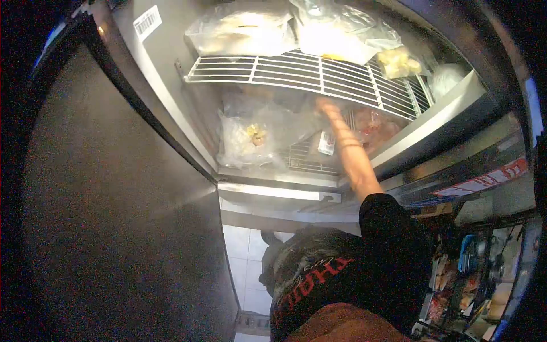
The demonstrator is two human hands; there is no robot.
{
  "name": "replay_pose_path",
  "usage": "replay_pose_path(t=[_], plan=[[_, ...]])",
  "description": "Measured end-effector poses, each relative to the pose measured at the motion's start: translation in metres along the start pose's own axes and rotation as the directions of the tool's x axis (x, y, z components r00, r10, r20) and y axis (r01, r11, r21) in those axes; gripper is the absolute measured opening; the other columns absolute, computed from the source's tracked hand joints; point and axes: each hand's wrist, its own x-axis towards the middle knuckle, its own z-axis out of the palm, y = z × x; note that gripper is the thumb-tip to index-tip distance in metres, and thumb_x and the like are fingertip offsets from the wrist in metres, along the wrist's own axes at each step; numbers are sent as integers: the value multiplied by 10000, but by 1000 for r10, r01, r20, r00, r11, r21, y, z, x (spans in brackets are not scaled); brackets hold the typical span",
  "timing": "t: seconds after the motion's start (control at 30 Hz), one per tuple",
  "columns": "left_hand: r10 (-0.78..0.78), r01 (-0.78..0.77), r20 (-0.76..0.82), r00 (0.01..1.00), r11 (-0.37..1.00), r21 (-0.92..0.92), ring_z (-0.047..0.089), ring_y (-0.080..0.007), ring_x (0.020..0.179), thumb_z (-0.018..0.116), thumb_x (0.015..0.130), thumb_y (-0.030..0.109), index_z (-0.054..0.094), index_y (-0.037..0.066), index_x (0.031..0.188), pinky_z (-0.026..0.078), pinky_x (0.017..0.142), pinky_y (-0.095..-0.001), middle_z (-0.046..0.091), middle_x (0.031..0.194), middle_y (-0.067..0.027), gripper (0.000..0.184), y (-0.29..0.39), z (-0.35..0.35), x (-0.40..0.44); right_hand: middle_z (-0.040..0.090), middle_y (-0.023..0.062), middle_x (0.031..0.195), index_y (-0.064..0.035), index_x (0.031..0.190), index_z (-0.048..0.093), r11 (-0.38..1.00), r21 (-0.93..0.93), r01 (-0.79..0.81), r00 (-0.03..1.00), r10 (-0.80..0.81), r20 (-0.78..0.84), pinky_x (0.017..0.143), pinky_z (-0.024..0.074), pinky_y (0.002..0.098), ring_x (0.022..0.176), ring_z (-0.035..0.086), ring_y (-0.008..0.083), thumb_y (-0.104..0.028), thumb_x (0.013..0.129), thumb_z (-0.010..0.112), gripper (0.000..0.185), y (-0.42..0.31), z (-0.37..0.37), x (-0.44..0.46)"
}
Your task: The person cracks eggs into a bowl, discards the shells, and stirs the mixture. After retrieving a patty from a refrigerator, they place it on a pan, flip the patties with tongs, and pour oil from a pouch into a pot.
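My right arm reaches into an open upright freezer, under a white wire shelf (285, 73). My right hand (326, 106) is just below that shelf, next to hazy clear plastic bags. Its fingers are blurred and partly hidden, so I cannot tell whether they grip anything. To the left of the hand lies a clear plastic bag (250, 137) with pale yellowish pieces inside. A bag of reddish food (376, 126) sits right of my wrist. Beside my forearm is a package with a white label (326, 143). My left hand does not show.
The dark freezer door (125, 211) stands open on the left. More bags (242, 28) and a pack of pale yellow pieces (399, 62) rest on the upper shelf. White floor tiles (245, 262) show below. Shelves of mixed goods (456, 285) stand at lower right.
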Motion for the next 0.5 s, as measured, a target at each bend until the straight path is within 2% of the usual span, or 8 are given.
replay_pose_path(t=[0.1, 0.2, 0.37, 0.5], plan=[[-9, 9, 33, 999, 1000, 15, 473, -283, 1147, 439, 972, 302, 413, -11, 1330, 371, 991, -401, 490, 1291, -165, 476, 0, 5, -1, 597, 146, 1210, -20, 1112, 639, 953, -296, -64, 998, 63, -12, 1013, 395, 379, 1164, 525, 274, -309, 771, 644, 447, -30, 10, -2], [-20, 19, 64, 998, 1000, 23, 473, -281, 1148, 441, 972, 302, 416, -11, 1328, 371, 991, -400, 492, 1291, -163, 474, -1, 8, -2, 598, 137, 1207, -43, 1095, 649, 883, -458, -102, 994, 111, -7, 1016, 386, 377, 1162, 521, 272, -332, 768, 645, 437, -49, 13, -7], [-29, 26, 87, 996, 999, 32, 473, -278, 1150, 444, 970, 301, 421, -11, 1325, 371, 993, -398, 494, 1291, -160, 472, -3, 12, -4, 600, 122, 1201, -80, 1066, 667, 799, -589, -121, 988, 153, 4, 1021, 371, 373, 1158, 514, 268, -369, 762, 648, 420, -91, 24, -30], [-36, 30, 119, 992, 998, 47, 473, -275, 1151, 446, 969, 300, 425, -11, 1323, 371, 994, -397, 496, 1291, -158, 471, -1, 13, -8, 602, 110, 1196, -110, 1043, 681, 778, -617, -117, 974, 211, 81, 1026, 358, 370, 1155, 508, 264, -399, 757, 650, 407, -117, 32, -33]])
